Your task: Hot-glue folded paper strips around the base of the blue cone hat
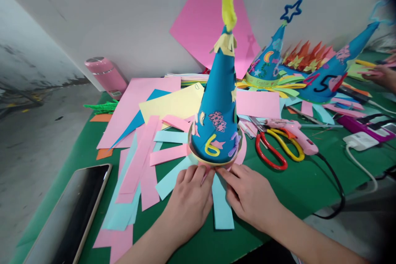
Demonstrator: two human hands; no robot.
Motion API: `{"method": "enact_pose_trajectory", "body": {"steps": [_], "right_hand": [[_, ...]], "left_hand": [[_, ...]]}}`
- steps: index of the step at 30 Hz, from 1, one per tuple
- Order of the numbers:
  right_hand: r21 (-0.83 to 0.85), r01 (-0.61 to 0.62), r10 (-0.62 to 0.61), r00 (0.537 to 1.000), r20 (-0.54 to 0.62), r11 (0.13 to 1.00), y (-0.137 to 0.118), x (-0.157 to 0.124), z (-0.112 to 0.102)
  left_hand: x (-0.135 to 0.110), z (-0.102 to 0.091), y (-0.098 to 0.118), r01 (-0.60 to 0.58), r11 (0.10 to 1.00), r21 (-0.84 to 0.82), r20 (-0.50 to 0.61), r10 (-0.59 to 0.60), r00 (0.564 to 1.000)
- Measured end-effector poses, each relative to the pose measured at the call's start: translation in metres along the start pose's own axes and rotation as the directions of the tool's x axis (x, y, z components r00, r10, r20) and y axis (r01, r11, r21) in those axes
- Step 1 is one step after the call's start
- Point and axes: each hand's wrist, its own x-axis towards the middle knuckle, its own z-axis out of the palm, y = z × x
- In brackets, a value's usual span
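On the tabletop (pixel 287 189) our left hand (pixel 188 202) and right hand (pixel 247 194), unclenched, press a pink strip (pixel 213 168); shoving could topple the hat (pixel 216 107).

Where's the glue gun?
Head view, right of centre: the pink glue gun lies on the green table, beside the scissors, right of the blue cone hat.

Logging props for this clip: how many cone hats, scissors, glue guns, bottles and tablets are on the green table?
Cone hats: 3 (front hat, star-topped hat, leaning hat)
Scissors: 1
Glue gun: 1
Pink bottle: 1
Tablet: 1
Total: 7
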Motion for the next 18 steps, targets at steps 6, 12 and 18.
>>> {"method": "enact_pose_trajectory", "body": {"steps": [6, 12, 18], "right_hand": [[-0.001, 0.014, -0.014, 0.998, -0.061, 1.0, 0.008, -0.005, -0.001], [0.013, 0.055, -0.054, 0.995, -0.089, 0.998, 0.013, -0.009, -0.001], [-0.029, 0.031, -0.032, 0.999, -0.018, 0.999, 0.005, -0.001, -0.003]], "left_hand": [[0.0, -0.002, 0.001, -0.006, 1.0, 0.015, -0.015, 0.006, 1.0], [-0.002, -0.002, 0.0, -0.013, 1.0, 0.009, -0.024, 0.013, 1.0], [-0.001, -0.001, 0.0, -0.002, 1.0, 0.005, -0.001, 0.002, 1.0]]}}
